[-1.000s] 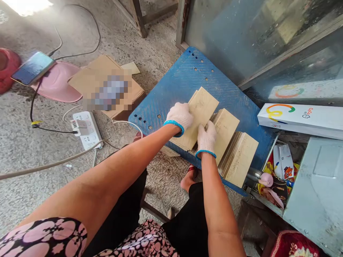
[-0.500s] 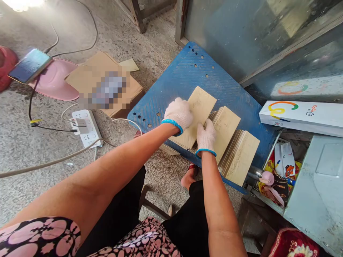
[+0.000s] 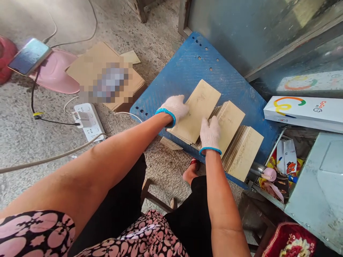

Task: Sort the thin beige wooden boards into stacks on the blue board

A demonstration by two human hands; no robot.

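Note:
A fanned row of thin tan cardboard pieces [image 3: 235, 142] lies on a blue perforated board [image 3: 187, 71]. My left hand [image 3: 174, 106], in a white knit glove with a blue cuff, holds the left edge of the top tan sheet [image 3: 199, 107], fingers curled on it. My right hand [image 3: 210, 132], gloved the same way, rests on the stack beside that sheet, its fingers pressed against the edges of the pieces.
A white box with a coloured ring logo [image 3: 305, 109] lies right of the board. Below it sits a tray of small items [image 3: 278, 171]. On the concrete floor at left are a cardboard stack [image 3: 104, 78], a power strip [image 3: 87, 121], cables, and a phone [image 3: 29, 56] on a pink stool.
The top tan sheet has shifted slightly right and up over the stack. My left hand slid from the sheet's middle to its left edge; my right hand stayed on the stack.

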